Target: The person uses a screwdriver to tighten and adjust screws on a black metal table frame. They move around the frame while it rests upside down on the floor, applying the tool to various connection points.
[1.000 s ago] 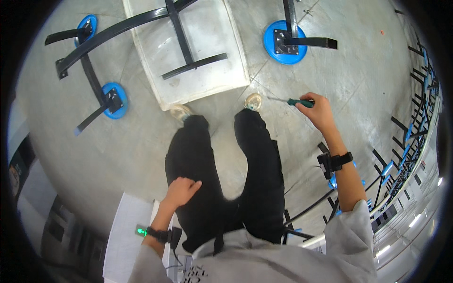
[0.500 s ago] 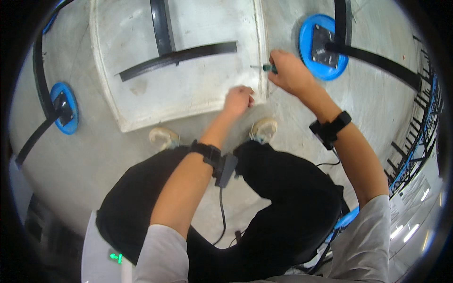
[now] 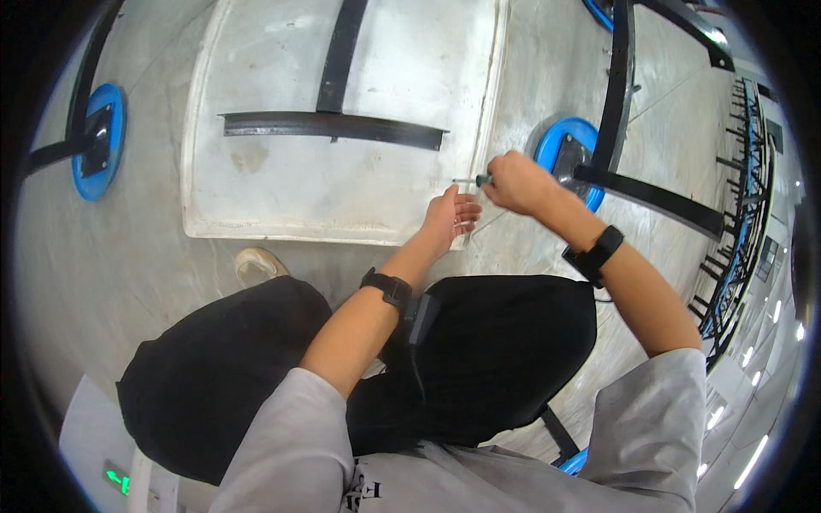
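My right hand (image 3: pixel 518 182) is closed around the dark green handle of a screwdriver (image 3: pixel 485 180). Its thin metal shaft points left, over the right edge of a white rimmed panel (image 3: pixel 299 205). Just below the shaft's tip is my left hand (image 3: pixel 451 219), palm turned to the right, with its fingers loosely curled and apart. I see nothing held in it. A black metal T-shaped bar (image 3: pixel 282 124) lies on the panel, its crosspiece up and left of my hands.
Black metal frames on blue round bases stand at the left (image 3: pixel 100 175) and right; the right blue base (image 3: pixel 575 137) is close behind my right hand. Racks of black bars (image 3: pixel 727 231) line the far right. My bent knees and a shoe (image 3: pixel 259 267) are below the panel.
My view has shifted, and the panel and bar sit differently in it. My left hand has come closer to the screwdriver's tip and its fingers have opened. The right hand still grips the screwdriver.
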`<move>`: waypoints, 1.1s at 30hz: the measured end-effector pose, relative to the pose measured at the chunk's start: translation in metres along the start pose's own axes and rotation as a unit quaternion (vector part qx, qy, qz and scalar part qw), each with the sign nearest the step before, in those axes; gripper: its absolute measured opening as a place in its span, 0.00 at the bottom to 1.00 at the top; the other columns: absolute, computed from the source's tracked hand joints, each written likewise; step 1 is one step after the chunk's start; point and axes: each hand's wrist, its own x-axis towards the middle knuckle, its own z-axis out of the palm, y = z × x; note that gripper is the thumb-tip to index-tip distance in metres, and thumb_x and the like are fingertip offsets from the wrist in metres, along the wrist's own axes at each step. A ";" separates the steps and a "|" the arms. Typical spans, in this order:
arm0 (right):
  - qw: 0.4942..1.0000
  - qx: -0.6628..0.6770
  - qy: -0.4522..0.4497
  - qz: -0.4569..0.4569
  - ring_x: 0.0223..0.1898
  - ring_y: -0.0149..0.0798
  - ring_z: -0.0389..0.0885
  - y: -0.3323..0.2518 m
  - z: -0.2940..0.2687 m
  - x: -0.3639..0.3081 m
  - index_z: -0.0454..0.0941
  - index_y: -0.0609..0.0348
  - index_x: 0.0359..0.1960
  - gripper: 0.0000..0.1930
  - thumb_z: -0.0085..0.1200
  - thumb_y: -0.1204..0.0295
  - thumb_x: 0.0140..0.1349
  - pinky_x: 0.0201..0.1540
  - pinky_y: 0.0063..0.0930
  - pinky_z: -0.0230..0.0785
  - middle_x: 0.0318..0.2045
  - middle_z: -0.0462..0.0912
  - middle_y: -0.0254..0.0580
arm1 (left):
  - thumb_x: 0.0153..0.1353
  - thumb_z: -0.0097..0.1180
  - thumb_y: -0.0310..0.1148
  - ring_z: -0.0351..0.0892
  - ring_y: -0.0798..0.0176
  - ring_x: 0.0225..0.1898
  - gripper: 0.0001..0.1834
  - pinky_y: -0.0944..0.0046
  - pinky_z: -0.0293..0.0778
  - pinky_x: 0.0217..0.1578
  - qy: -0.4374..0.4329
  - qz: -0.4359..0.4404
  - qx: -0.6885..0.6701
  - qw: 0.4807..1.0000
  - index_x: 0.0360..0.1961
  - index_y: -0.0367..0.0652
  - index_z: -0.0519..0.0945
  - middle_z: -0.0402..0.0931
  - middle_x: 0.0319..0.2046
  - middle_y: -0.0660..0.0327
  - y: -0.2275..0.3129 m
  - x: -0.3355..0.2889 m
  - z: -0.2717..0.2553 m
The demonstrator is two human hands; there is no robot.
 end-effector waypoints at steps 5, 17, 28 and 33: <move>0.999 -0.033 0.003 -0.021 0.26 0.57 0.76 -0.034 0.027 -0.001 0.75 0.70 0.17 0.14 0.52 0.67 0.45 0.34 0.41 0.70 0.18 0.74 0.62 | 0.64 0.33 0.42 0.70 0.63 0.33 0.18 0.63 0.68 0.36 0.040 -0.056 -0.034 0.997 0.38 0.40 0.70 0.73 0.32 0.60 -0.037 0.029 -0.026; 0.994 0.093 0.047 0.013 0.21 0.48 0.75 -0.020 -0.013 -0.015 0.77 0.68 0.30 0.13 0.52 0.69 0.48 0.28 0.34 0.67 0.19 0.75 0.57 | 0.64 0.40 0.39 0.68 0.62 0.39 0.12 0.60 0.66 0.40 -0.073 0.080 -0.249 0.962 0.36 0.41 0.69 0.71 0.35 0.61 -0.019 0.039 -0.014; 0.994 0.073 0.081 0.001 0.20 0.50 0.73 -0.019 0.001 -0.003 0.77 0.69 0.32 0.13 0.52 0.71 0.48 0.28 0.34 0.66 0.19 0.74 0.58 | 0.62 0.39 0.48 0.38 0.55 0.65 0.21 0.45 0.32 0.61 -0.008 0.094 -0.102 0.990 0.49 0.46 0.69 0.55 0.60 0.61 0.001 0.034 -0.020; 0.995 0.053 0.080 -0.002 0.20 0.52 0.73 -0.021 0.001 -0.004 0.77 0.70 0.32 0.13 0.52 0.71 0.47 0.28 0.34 0.67 0.19 0.74 0.59 | 0.62 0.40 0.48 0.41 0.57 0.65 0.22 0.44 0.33 0.60 -0.004 0.110 -0.064 0.992 0.50 0.45 0.69 0.57 0.59 0.63 -0.003 0.033 -0.020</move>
